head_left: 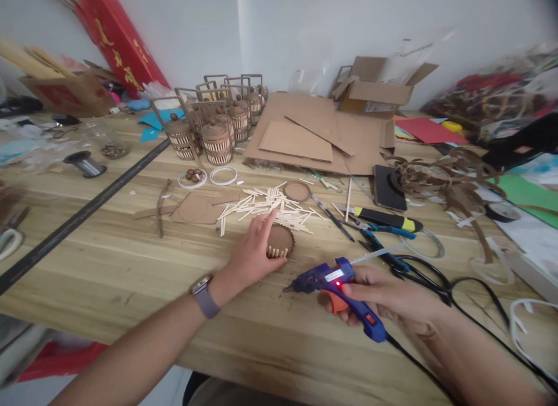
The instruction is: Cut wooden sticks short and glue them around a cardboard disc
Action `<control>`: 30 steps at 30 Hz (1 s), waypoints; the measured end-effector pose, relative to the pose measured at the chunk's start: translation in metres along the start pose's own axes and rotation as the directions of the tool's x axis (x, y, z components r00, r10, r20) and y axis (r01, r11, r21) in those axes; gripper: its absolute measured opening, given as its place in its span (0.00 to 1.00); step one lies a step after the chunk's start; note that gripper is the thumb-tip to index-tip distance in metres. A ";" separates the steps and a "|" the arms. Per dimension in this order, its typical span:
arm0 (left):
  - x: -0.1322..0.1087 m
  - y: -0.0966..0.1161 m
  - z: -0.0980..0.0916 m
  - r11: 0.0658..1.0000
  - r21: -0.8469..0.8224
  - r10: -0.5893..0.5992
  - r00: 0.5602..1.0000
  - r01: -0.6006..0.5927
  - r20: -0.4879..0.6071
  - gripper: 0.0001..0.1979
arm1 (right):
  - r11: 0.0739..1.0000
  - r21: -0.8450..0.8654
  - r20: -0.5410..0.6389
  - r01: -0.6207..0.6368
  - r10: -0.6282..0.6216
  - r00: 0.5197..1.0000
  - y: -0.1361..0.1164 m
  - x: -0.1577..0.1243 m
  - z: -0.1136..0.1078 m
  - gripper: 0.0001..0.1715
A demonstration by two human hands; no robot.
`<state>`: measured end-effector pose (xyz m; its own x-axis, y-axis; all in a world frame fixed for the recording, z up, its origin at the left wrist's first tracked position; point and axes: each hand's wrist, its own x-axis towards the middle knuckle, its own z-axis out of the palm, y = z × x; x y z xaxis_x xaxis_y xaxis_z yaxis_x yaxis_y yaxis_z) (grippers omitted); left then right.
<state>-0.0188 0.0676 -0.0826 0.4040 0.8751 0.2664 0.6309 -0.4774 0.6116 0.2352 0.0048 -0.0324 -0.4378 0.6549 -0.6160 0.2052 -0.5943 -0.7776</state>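
A blue glue gun (pixel 325 276) with a red glowing light is gripped in my right hand (pixel 370 292), its nozzle pointing left above the table. My left hand (pixel 257 246), wearing a watch, has its fingers spread, with thumb and index finger beside a small round cardboard base (pixel 280 241). Short pale sticks stand upright along the near rim of that base. Just behind it lies a loose pile of pale sticks (pixel 279 205). A second round base (pixel 296 191) rests at the back edge of the pile.
Small lidded baskets with handles (pixel 217 143) stand at the back left. Cardboard sheets (pixel 296 141) lie behind the sticks. To the right are a yellow-black cutter (pixel 386 218), a phone (pixel 389 188), pliers (pixel 383 228) and scissors (pixel 422 272). The glue gun's cord (pixel 414 359) trails toward the front right.
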 end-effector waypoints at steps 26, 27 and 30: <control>-0.001 -0.001 0.001 1.000 -0.003 0.015 1.000 -0.015 0.001 0.51 | -0.058 -0.989 -0.071 -0.135 -0.612 0.787 -0.061 0.089 -0.011 0.12; 0.000 -0.001 0.000 1.000 -0.005 0.019 1.000 -0.019 0.001 0.51 | -0.081 -0.989 -0.051 -0.126 -0.613 0.789 -0.061 0.088 -0.013 0.12; 0.000 -0.001 0.000 1.000 -0.008 0.026 1.000 -0.026 -0.004 0.52 | -0.135 -0.985 -0.004 -0.109 -0.608 0.794 -0.061 0.088 -0.018 0.12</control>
<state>-0.0194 0.0679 -0.0834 0.4176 0.8628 0.2849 0.6148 -0.4991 0.6107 0.1997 0.1073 -0.0418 -0.4685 0.8833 -0.0166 0.8820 0.4687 0.0480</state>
